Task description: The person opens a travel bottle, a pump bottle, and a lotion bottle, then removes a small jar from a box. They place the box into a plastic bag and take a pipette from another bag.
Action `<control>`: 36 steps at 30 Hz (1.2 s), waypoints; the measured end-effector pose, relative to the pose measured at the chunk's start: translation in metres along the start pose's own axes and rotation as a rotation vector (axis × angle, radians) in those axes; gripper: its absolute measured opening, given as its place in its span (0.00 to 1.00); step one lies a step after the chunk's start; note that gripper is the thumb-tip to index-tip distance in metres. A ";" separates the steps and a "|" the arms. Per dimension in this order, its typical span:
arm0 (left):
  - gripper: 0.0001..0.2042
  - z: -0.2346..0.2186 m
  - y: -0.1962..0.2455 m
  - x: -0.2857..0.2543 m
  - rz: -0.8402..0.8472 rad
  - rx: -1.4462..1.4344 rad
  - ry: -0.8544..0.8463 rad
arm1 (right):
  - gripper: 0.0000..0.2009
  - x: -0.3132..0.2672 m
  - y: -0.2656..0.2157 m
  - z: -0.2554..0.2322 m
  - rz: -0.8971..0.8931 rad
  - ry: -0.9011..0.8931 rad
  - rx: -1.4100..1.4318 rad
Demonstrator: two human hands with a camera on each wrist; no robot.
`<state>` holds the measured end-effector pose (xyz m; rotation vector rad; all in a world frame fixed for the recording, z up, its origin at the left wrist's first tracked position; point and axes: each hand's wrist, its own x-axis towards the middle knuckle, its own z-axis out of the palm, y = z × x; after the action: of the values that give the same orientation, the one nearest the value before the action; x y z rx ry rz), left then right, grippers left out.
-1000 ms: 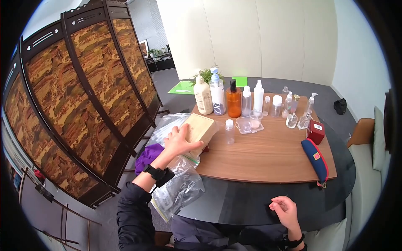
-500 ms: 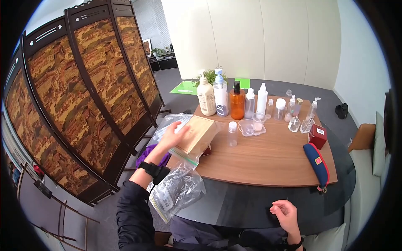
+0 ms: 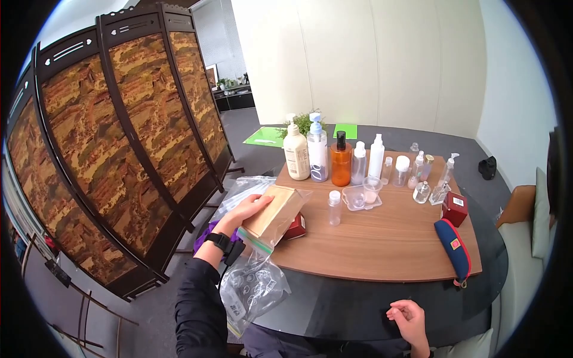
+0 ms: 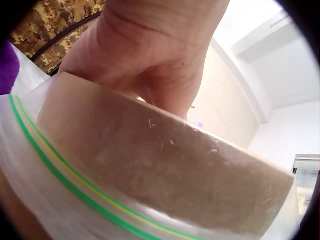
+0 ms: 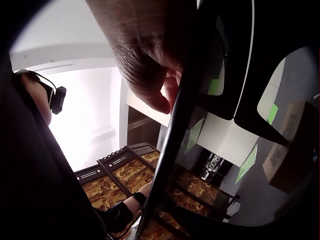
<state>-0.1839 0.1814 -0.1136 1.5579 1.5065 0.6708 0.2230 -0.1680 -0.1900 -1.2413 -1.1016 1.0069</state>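
My left hand (image 3: 250, 209) grips the pale cardboard box (image 3: 276, 210), which sits tilted inside a clear zip bag with a green seal (image 3: 255, 240). The left wrist view has the hand (image 4: 145, 45) over the box's upper edge (image 4: 165, 145); its fingertips are hidden. Beside and partly under the box lies a dark red box (image 3: 296, 227). A purple cloth (image 3: 206, 235) and another printed clear bag (image 3: 253, 289) are near the left forearm. My right hand (image 3: 410, 322) hovers or rests by the dark table's front edge, fingers loosely curled, holding nothing.
Pump bottles (image 3: 296, 156) and several small bottles line the back of the wooden board (image 3: 370, 250). A clear container (image 3: 361, 200) and a small bottle (image 3: 335, 210) stand mid-board. At the right are a red box (image 3: 454, 209) and a blue pouch (image 3: 452, 247).
The bagged box has shifted left with my left hand, uncovering more of the dark red box. The head view has tilted upward. My right hand keeps its loose curl.
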 end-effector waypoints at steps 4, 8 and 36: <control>0.37 0.002 0.006 -0.003 -0.017 0.016 -0.005 | 0.04 0.001 -0.003 0.002 0.009 0.006 0.002; 0.37 0.002 0.012 0.000 -0.033 0.189 -0.029 | 0.04 0.001 -0.006 0.003 0.026 0.006 -0.017; 0.29 -0.039 0.009 -0.091 -0.011 -0.444 -0.014 | 0.07 0.000 -0.003 0.000 -0.018 -0.035 0.004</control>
<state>-0.2243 0.1008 -0.0708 1.2107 1.2488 0.9144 0.2226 -0.1682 -0.1866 -1.2123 -1.1356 1.0206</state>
